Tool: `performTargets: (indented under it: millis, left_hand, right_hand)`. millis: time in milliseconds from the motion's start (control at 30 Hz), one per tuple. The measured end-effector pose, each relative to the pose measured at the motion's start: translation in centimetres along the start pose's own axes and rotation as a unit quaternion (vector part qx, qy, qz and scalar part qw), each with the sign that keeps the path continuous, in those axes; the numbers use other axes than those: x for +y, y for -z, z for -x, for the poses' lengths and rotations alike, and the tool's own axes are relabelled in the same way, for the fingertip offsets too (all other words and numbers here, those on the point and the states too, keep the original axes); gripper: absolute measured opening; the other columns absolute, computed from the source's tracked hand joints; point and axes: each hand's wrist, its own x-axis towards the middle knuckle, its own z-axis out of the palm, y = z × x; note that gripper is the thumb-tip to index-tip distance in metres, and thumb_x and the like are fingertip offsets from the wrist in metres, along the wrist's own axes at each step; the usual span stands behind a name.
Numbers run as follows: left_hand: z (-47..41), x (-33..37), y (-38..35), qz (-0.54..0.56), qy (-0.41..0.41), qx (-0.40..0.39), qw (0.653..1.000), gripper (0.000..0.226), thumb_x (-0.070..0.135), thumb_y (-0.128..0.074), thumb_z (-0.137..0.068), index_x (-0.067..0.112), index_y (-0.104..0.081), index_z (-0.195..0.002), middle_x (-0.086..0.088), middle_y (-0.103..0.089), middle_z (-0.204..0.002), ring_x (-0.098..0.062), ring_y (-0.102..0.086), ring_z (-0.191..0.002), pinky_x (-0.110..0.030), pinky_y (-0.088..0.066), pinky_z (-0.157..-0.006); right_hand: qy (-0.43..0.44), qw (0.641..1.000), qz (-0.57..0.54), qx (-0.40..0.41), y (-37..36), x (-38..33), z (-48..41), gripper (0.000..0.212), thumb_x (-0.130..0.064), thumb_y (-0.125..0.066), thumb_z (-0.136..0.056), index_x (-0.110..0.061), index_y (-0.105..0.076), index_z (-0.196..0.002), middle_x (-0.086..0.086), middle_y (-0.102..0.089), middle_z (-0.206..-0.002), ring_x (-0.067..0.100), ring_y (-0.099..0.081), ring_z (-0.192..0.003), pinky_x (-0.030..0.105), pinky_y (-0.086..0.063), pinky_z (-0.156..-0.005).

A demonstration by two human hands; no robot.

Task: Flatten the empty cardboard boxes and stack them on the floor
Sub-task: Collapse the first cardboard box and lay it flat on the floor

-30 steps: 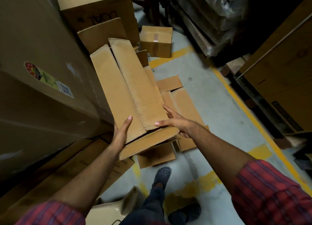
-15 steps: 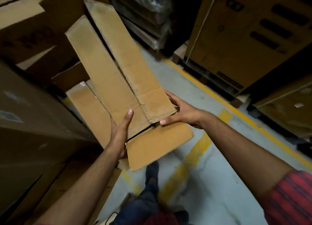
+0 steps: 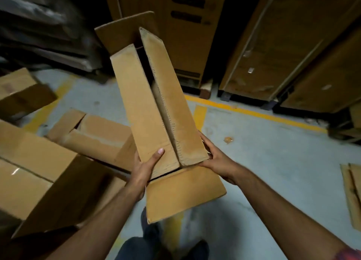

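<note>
I hold a long, narrow brown cardboard box (image 3: 144, 107) in front of me, tilted up and away, above the floor. Its two long flaps stand apart with a dark gap between them, a far flap sticks up at the top, and a near flap (image 3: 183, 193) hangs toward me. My left hand (image 3: 145, 170) grips its lower left edge, thumb on the left flap. My right hand (image 3: 216, 158) clasps the lower right corner, under the right flap. Flattened cardboard (image 3: 351, 193) lies on the grey floor at the right edge.
Several cardboard boxes crowd the left: a large one (image 3: 35, 173) close by, an opened one (image 3: 97, 134) behind it, another (image 3: 17, 89) farther back. Tall cartons on pallets (image 3: 283, 44) line the back and right. Yellow lines (image 3: 254, 111) cross the floor. My shoes show at the bottom.
My view has swung to the right across the aisle, carrying the box with it. The box is tilted more upright and its two long flaps have spread apart. Both hands keep their grip.
</note>
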Motion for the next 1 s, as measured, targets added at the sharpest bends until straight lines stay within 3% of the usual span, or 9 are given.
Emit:
performTargets:
  millis: [67,167,300,433,533,700,800,900,1000]
  left_hand:
    - [-2.2,-3.1,-2.7,-0.024,-0.003,-0.041,0.999,0.1,0.07,-0.092,-0.059,0.033,-0.054,-0.144,0.009,-0.074,-0.126,-0.016,-0.072,-0.114,-0.049,-0.056,-0.103]
    - [-5.6,-8.3,-6.1,-0.05,-0.003,-0.08,0.996,0.081,0.06,-0.092,-0.064,0.038,-0.058,-0.134,0.011,-0.075,-0.122,-0.014,-0.072,-0.11,-0.044,-0.057,-0.1]
    - [-10.0,-15.9,-8.7,-0.072,-0.005,-0.128,0.989,0.069,0.06,-0.09,-0.064,0.047,-0.058,-0.124,0.015,-0.075,-0.118,-0.008,-0.072,-0.108,-0.034,-0.056,-0.094]
    - [-13.4,-22.8,-9.8,-0.099,-0.014,-0.161,0.982,0.085,0.058,-0.087,-0.068,0.04,-0.051,-0.143,0.015,-0.072,-0.123,-0.008,-0.07,-0.11,-0.032,-0.056,-0.093]
    - [-15.7,-27.1,-9.9,-0.12,-0.014,-0.183,0.976,0.093,0.065,-0.089,-0.066,0.036,-0.052,-0.146,0.01,-0.073,-0.126,-0.012,-0.072,-0.111,-0.04,-0.057,-0.099]
    - [-17.4,-31.4,-9.0,-0.125,-0.019,-0.195,0.973,0.087,0.063,-0.088,-0.068,0.034,-0.056,-0.143,0.008,-0.075,-0.124,-0.014,-0.074,-0.108,-0.035,-0.058,-0.092]
    - [-16.9,-31.9,-8.2,-0.124,-0.024,-0.205,0.971,0.075,0.06,-0.084,-0.075,0.031,-0.059,-0.14,0.005,-0.075,-0.123,-0.016,-0.074,-0.106,-0.032,-0.058,-0.087]
    - [-15.8,-31.3,-7.2,-0.137,-0.059,-0.198,0.969,0.073,0.064,-0.08,-0.079,0.032,-0.059,-0.142,0.005,-0.074,-0.124,-0.015,-0.072,-0.105,-0.037,-0.057,-0.097]
    - [-13.9,-31.0,-5.7,-0.182,-0.112,-0.188,0.959,0.093,0.082,-0.074,-0.072,0.042,-0.048,-0.151,0.006,-0.069,-0.134,-0.019,-0.067,-0.117,-0.047,-0.051,-0.109]
  right_hand:
    - [-0.005,0.999,-0.02,0.04,1.5,4.5,0.1,0.107,-0.017,-0.087,-0.086,-0.053,-0.021,-0.162,-0.024,-0.037,-0.162,-0.005,-0.046,-0.14,0.036,-0.051,-0.113]
    - [-0.012,0.995,-0.052,0.087,2.5,11.8,-0.7,0.106,-0.024,-0.089,-0.082,-0.057,-0.024,-0.16,-0.031,-0.041,-0.155,0.003,-0.048,-0.141,0.037,-0.053,-0.11]
    - [-0.01,0.988,-0.087,0.127,2.7,20.9,-2.5,0.102,-0.031,-0.087,-0.077,-0.063,-0.024,-0.151,-0.041,-0.043,-0.139,0.002,-0.051,-0.137,0.024,-0.057,-0.098]
    - [-0.014,0.983,-0.101,0.152,1.9,28.4,-4.0,0.113,-0.037,-0.09,-0.072,-0.057,-0.022,-0.16,-0.027,-0.043,-0.154,0.01,-0.052,-0.139,0.038,-0.056,-0.107]
    - [-0.021,0.98,-0.104,0.171,1.3,32.8,-5.2,0.113,-0.035,-0.09,-0.075,-0.055,-0.021,-0.162,-0.02,-0.044,-0.158,0.012,-0.055,-0.138,0.044,-0.054,-0.109]
    - [-0.027,0.972,-0.11,0.206,-1.3,37.0,-5.9,0.096,-0.02,-0.081,-0.092,-0.053,-0.024,-0.161,-0.02,-0.051,-0.144,0.011,-0.057,-0.132,0.037,-0.056,-0.104]
    - [-0.022,0.966,-0.111,0.231,-3.2,38.2,-5.0,0.082,-0.012,-0.065,-0.103,-0.051,-0.025,-0.162,-0.014,-0.051,-0.152,0.012,-0.062,-0.127,0.033,-0.058,-0.097]
    - [0.0,0.959,-0.086,0.271,-5.3,38.0,-3.5,0.068,-0.01,-0.049,-0.109,-0.047,-0.029,-0.162,-0.013,-0.056,-0.149,0.006,-0.067,-0.114,0.026,-0.058,-0.087]
    - [0.011,0.947,-0.048,0.316,-7.7,37.7,-1.6,0.058,-0.014,-0.04,-0.112,-0.039,-0.03,-0.164,-0.006,-0.056,-0.151,0.01,-0.063,-0.12,0.026,-0.053,-0.092]
